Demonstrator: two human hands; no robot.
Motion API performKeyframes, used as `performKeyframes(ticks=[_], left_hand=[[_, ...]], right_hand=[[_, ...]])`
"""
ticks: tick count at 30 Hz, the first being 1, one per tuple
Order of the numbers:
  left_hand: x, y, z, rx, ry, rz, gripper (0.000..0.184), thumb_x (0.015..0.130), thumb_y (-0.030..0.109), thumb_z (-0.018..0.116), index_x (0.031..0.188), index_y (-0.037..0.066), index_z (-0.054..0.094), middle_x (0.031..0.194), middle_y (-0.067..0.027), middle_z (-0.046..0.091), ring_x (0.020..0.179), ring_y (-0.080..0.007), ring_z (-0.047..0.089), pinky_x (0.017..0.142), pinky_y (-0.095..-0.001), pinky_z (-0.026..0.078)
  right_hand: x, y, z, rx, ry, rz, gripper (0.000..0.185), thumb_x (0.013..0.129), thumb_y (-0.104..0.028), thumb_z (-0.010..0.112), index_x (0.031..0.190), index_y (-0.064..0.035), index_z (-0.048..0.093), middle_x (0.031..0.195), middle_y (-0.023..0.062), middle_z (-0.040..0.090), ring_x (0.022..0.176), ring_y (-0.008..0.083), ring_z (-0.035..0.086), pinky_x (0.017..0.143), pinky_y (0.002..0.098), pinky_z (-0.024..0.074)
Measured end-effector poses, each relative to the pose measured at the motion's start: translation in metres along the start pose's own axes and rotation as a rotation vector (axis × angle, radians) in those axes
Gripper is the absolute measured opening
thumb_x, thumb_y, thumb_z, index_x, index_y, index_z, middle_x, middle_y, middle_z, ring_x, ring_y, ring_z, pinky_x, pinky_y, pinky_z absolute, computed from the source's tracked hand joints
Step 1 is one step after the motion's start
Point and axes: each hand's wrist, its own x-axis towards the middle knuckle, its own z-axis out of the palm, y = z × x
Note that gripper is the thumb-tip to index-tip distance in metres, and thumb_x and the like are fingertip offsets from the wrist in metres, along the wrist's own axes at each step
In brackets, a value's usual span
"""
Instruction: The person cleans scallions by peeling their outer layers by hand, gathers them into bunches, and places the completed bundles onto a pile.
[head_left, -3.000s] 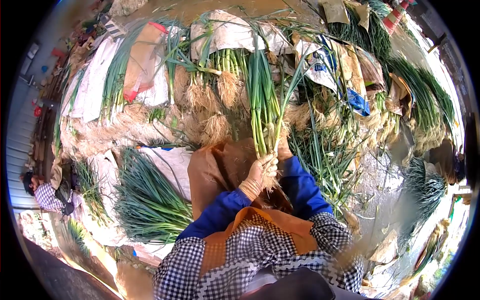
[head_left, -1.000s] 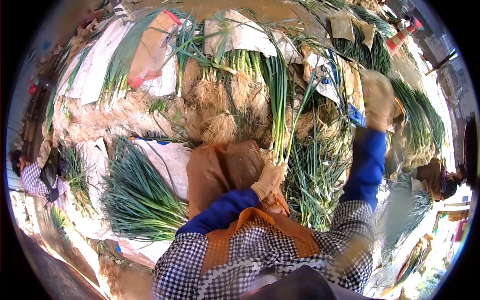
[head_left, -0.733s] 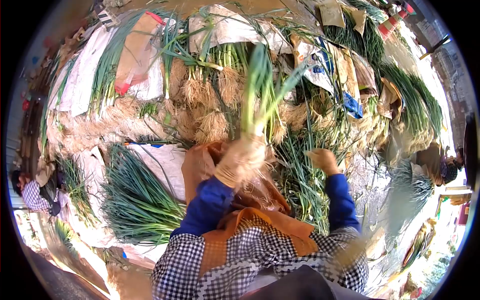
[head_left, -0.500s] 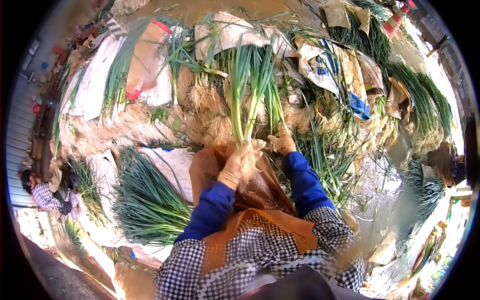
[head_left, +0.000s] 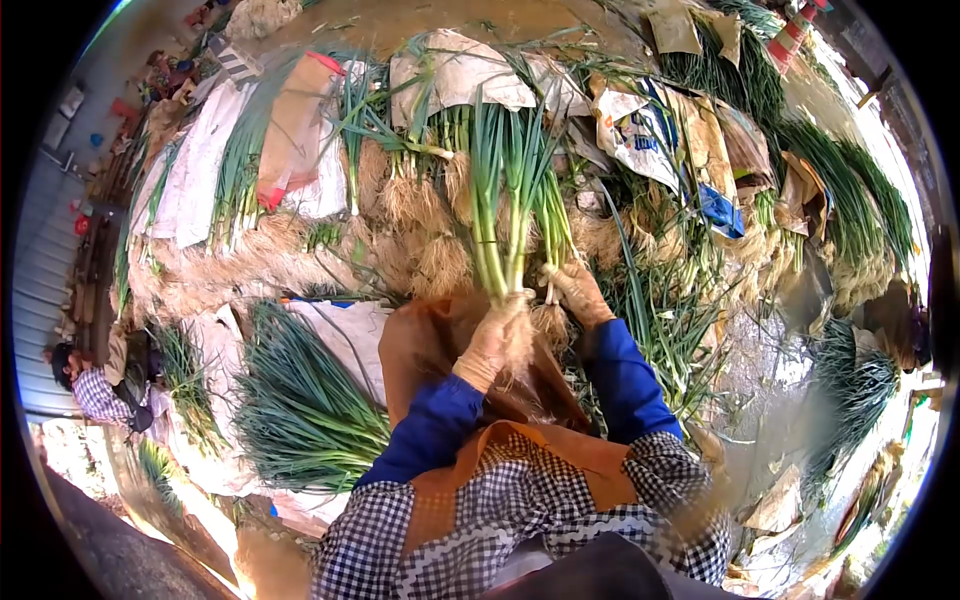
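Observation:
My left hand (head_left: 492, 342) is closed round the white root ends of a small bunch of green onions (head_left: 497, 225), whose green leaves point away from me. Pale roots hang below the fist. Just to the right, my right hand (head_left: 580, 292) grips the base of other green onions (head_left: 553, 222), with a tuft of roots (head_left: 550, 325) showing under its fingers. The two hands are close together above the brown apron (head_left: 430, 345) on my lap. Part of the right fingers is hidden by stalks.
A large pile of green onions (head_left: 290, 400) lies at my left on pale sacking. Ahead runs a row of rooted onions partly covered by sacks (head_left: 465, 75). Loose leaves (head_left: 665, 330) litter the right side by wet ground (head_left: 760, 380). Another person (head_left: 95, 385) sits far left.
Both hands have shifted slightly right. The right hand now holds stalks with their root tuft in view, beside the left hand's bunch.

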Motion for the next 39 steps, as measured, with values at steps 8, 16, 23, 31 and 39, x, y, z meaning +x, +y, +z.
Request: performKeyframes(ticks=[8,16,23,31,39], left_hand=[[0.007,-0.04,-0.005,-0.12,0.237,-0.075,0.025,0.089,0.023,0.053,0.108,0.006,0.054,0.085,-0.004,0.056,0.061,-0.0101,0.047,0.048,-0.0189,0.039],[0.014,-0.037,-0.007,-0.07,0.058,-0.054,0.027,0.09,0.022,0.051,0.111,0.005,0.051,0.081,-0.0021,0.053,0.057,-0.0104,0.046,0.047,-0.0212,0.037],[0.006,-0.037,-0.007,-0.118,0.041,-0.05,0.025,0.09,0.023,0.051,0.106,0.005,0.052,0.077,-0.0015,0.051,0.053,-0.01,0.044,0.046,-0.0211,0.037],[0.011,-0.04,-0.019,-0.193,0.041,-0.065,0.018,0.088,0.021,0.054,0.097,0.006,0.058,0.076,-0.0008,0.056,0.054,-0.0101,0.048,0.044,-0.0223,0.037],[0.007,-0.043,-0.003,0.025,0.223,-0.003,0.018,0.085,0.012,0.055,0.102,0.006,0.056,0.08,-0.0025,0.058,0.058,-0.0102,0.051,0.045,-0.0216,0.038]], right_hand=[[-0.064,-0.022,0.011,-1.295,0.157,-0.301,0.035,0.089,-0.032,0.047,0.068,-0.0074,0.06,0.068,0.0126,0.062,0.055,0.0265,0.058,0.053,0.0335,0.0454],[-0.088,-0.03,-0.066,-1.535,0.131,0.209,0.046,0.081,-0.05,0.054,0.108,-0.013,0.06,0.092,0.0126,0.065,0.085,0.0249,0.064,0.074,0.035,0.0494],[0.034,-0.016,-0.015,-0.677,-0.005,-0.164,0.026,0.082,-0.03,0.061,0.089,-0.0048,0.061,0.069,0.0045,0.059,0.064,0.0145,0.056,0.059,0.0282,0.0435],[-0.133,-0.049,-0.064,-0.041,-0.669,0.139,0.021,0.084,-0.022,0.061,0.083,-0.0008,0.063,0.075,0.0077,0.061,0.063,0.0149,0.056,0.06,0.0284,0.0462],[-0.046,-0.067,0.006,-1.246,-0.084,-0.037,0.047,0.082,-0.054,0.051,0.088,-0.0089,0.064,0.083,0.0113,0.065,0.079,0.0262,0.063,0.073,0.0385,0.0496]])
